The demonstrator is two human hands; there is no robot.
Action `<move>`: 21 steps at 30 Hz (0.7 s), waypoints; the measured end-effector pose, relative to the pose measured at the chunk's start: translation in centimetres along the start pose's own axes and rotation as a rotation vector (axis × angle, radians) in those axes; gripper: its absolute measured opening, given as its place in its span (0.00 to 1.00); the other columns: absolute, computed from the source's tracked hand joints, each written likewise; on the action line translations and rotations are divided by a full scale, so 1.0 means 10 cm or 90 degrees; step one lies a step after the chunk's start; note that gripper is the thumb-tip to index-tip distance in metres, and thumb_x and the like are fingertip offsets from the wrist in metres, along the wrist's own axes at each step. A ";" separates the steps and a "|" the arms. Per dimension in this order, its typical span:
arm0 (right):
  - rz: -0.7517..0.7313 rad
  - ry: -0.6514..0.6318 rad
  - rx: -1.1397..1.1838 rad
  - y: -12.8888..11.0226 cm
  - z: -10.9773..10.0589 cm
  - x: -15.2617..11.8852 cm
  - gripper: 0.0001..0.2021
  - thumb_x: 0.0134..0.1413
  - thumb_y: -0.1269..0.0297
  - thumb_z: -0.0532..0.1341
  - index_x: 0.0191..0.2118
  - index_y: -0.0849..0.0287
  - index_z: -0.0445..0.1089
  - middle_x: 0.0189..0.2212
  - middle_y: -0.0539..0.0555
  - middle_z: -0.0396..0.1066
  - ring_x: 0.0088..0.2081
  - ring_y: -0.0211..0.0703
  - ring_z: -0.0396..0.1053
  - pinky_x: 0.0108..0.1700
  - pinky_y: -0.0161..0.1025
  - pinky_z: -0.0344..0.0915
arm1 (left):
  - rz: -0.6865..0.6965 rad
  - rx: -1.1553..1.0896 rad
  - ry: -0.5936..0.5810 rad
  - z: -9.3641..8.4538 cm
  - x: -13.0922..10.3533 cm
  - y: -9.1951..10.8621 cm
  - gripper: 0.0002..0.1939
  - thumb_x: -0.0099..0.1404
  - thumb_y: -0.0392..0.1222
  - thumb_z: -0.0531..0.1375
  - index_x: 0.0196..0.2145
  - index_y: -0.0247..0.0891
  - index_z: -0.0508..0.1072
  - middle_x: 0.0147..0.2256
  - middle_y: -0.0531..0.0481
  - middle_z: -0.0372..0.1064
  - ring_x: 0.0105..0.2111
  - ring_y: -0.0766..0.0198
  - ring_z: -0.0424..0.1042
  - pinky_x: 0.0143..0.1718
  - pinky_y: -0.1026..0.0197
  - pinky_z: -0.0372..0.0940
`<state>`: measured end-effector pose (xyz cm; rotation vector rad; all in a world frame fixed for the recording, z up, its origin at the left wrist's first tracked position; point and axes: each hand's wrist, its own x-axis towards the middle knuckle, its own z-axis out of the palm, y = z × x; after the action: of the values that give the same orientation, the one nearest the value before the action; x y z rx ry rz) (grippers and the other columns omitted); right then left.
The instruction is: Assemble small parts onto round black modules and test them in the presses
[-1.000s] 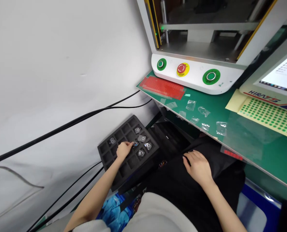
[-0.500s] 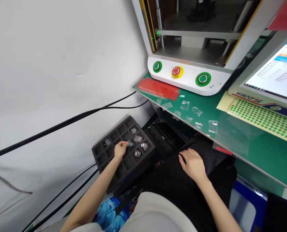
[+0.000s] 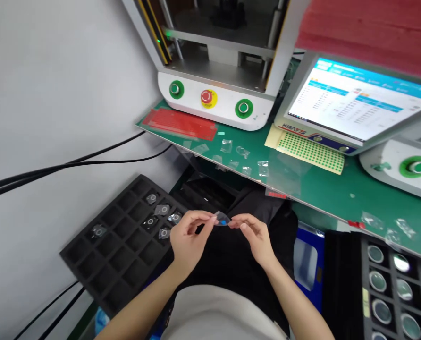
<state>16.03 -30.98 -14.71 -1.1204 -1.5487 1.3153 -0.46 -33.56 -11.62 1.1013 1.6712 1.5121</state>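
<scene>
Above my lap, my left hand [image 3: 192, 238] pinches one end of a small clear film piece with a blue spot [image 3: 222, 220]. My right hand [image 3: 253, 236] has its fingertips closed on the film's other end. Left of my hands is a black foam tray [image 3: 108, 251] with square pockets. Several small dark parts with pale rings [image 3: 150, 221] sit grouped near its right corner. One more such part [image 3: 97, 231] lies apart on the left side. My left hand partly covers the tray's right edge.
A press with green buttons and a red stop button [image 3: 206, 97] stands on the green bench [image 3: 316, 196]. Clear film scraps [image 3: 226, 146] and a red sheet [image 3: 178, 123] lie before it. A monitor [image 3: 352, 101] is right. Another tray holds round lenses [image 3: 382, 311]. Cables [image 3: 72, 165] hang left.
My left hand has moved right, away from the tray, with the film in it. My right hand has left my lap and grips the film too. The view has turned right.
</scene>
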 end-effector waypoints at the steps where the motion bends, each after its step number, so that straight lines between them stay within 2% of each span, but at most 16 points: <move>1: 0.009 0.016 0.037 -0.07 -0.01 -0.04 0.17 0.65 0.51 0.55 0.43 0.59 0.72 0.34 0.56 0.80 0.36 0.45 0.79 0.40 0.41 0.76 | 0.019 -0.015 -0.023 0.08 -0.04 0.03 0.05 0.57 0.35 0.67 0.28 0.37 0.73 0.29 0.53 0.76 0.28 0.67 0.77 0.34 0.66 0.74; 3: 0.026 0.049 0.094 -0.17 -0.01 -0.12 0.15 0.61 0.51 0.60 0.42 0.58 0.72 0.35 0.56 0.80 0.36 0.45 0.79 0.41 0.41 0.76 | 0.045 -0.040 -0.064 0.18 -0.11 0.06 0.05 0.57 0.34 0.67 0.28 0.38 0.73 0.28 0.53 0.76 0.28 0.67 0.77 0.34 0.67 0.74; 6: 0.053 0.097 0.135 -0.27 -0.01 -0.20 0.08 0.59 0.59 0.63 0.35 0.58 0.74 0.31 0.54 0.79 0.33 0.43 0.78 0.38 0.38 0.75 | 0.050 -0.059 -0.097 0.23 -0.17 0.09 0.04 0.58 0.34 0.66 0.29 0.38 0.73 0.29 0.53 0.76 0.28 0.67 0.77 0.33 0.67 0.75; 10: 0.057 0.112 0.147 -0.33 -0.02 -0.23 0.05 0.56 0.65 0.64 0.29 0.57 0.75 0.26 0.51 0.77 0.30 0.41 0.76 0.34 0.35 0.73 | -0.019 -0.097 -0.135 0.17 -0.20 0.16 0.05 0.59 0.35 0.66 0.33 0.37 0.73 0.29 0.52 0.76 0.28 0.67 0.77 0.33 0.67 0.74; 12: 0.049 0.093 0.146 -0.35 -0.02 -0.22 0.04 0.54 0.66 0.65 0.29 0.57 0.76 0.25 0.51 0.77 0.29 0.40 0.75 0.33 0.35 0.72 | -0.076 -0.148 -0.188 0.12 -0.20 0.22 0.06 0.58 0.35 0.66 0.35 0.37 0.74 0.29 0.51 0.76 0.29 0.67 0.77 0.35 0.66 0.73; 14: 0.033 0.056 0.151 -0.37 -0.03 -0.21 0.03 0.53 0.68 0.66 0.28 0.57 0.76 0.25 0.51 0.76 0.29 0.39 0.74 0.33 0.33 0.71 | -0.098 -0.174 -0.215 0.06 -0.23 0.29 0.04 0.58 0.36 0.67 0.32 0.35 0.76 0.29 0.50 0.75 0.30 0.66 0.75 0.36 0.66 0.72; 16: 0.007 0.010 0.144 -0.39 -0.03 -0.20 0.03 0.51 0.69 0.67 0.28 0.57 0.75 0.26 0.50 0.76 0.29 0.38 0.74 0.34 0.32 0.71 | -0.092 -0.158 -0.181 0.00 -0.30 0.38 0.06 0.58 0.39 0.67 0.28 0.34 0.76 0.29 0.48 0.75 0.30 0.65 0.75 0.35 0.64 0.72; 18: -0.024 -0.038 0.125 -0.40 0.00 -0.19 0.03 0.50 0.69 0.68 0.29 0.57 0.75 0.27 0.50 0.76 0.30 0.38 0.74 0.35 0.32 0.71 | -0.091 -0.148 -0.126 -0.07 -0.39 0.44 0.09 0.58 0.43 0.67 0.28 0.33 0.75 0.28 0.47 0.75 0.29 0.65 0.75 0.34 0.63 0.71; 21: -0.068 -0.114 0.121 -0.45 0.07 -0.18 0.04 0.48 0.67 0.70 0.29 0.57 0.75 0.27 0.50 0.76 0.30 0.39 0.75 0.37 0.33 0.72 | -0.127 -0.231 -0.073 -0.19 -0.53 0.51 0.14 0.56 0.47 0.68 0.29 0.33 0.73 0.28 0.48 0.74 0.28 0.65 0.75 0.36 0.60 0.71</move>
<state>15.31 -33.17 -10.44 -0.8088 -1.5504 1.4871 1.20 -39.16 -6.77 0.7875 1.3203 1.5165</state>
